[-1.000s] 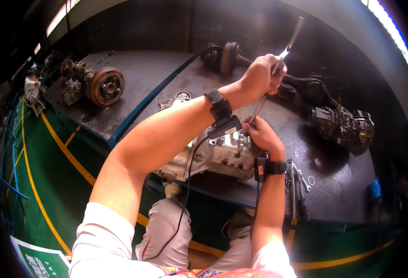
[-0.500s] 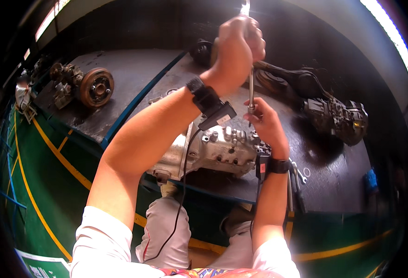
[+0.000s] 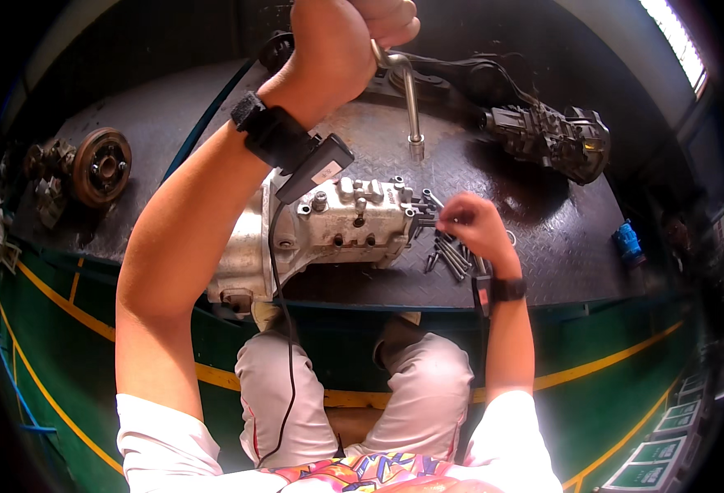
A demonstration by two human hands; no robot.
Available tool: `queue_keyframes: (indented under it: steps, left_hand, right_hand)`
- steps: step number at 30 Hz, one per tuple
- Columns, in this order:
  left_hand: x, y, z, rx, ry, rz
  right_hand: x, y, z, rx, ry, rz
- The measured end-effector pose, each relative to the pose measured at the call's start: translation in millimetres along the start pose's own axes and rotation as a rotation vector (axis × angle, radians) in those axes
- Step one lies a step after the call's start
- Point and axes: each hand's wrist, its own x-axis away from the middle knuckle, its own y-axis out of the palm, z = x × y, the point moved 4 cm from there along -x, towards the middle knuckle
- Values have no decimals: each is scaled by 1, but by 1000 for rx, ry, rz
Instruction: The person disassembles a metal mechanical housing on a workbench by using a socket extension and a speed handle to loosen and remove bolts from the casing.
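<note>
High at the top of the view, my left hand (image 3: 350, 37) is closed around the handle of a bent-shaft socket wrench (image 3: 412, 103). Its socket end points down and hangs free over the tabletop, behind the gearbox. My right hand (image 3: 479, 228) is at the right end of the silver gearbox housing (image 3: 317, 222), its fingers curled together and slightly blurred. Whether a small part is between those fingertips cannot be made out. Several loose bolts (image 3: 453, 258) lie on the table just below the right hand, and more stand close to the housing's end.
The dark metal workbench (image 3: 559, 263) carries a second gearbox (image 3: 551, 140) at the back right and a rusty brake drum assembly (image 3: 103, 167) at the left. A blue item (image 3: 627, 242) stands near the right edge. A cable (image 3: 286, 361) hangs from my left wrist device.
My left hand has lifted the wrench up and left, away from the right hand. The right hand has let go of the socket end and come down beside the bolts. The view has shifted.
</note>
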Motion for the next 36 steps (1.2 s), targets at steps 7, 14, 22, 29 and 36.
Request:
queue_keyframes:
  steps: [7,14,22,29,36]
  left_hand:
    - [1,-2,-5,-18,-18,-83]
    - [1,-11,-18,-56,-8,-46]
    - [3,-10,-25,-97,-37,-60]
    - [-1,-18,-30,-121,-55,-26]
    - [11,0,-24,-373,28,-7]
  right_hand:
    - [79,13,72,-13,220,134]
    - [102,34,74,394,127,219]
    - [105,21,80,300,108,240]
    - [100,21,43,409,111,233]
    - [56,-4,-27,171,85,249]
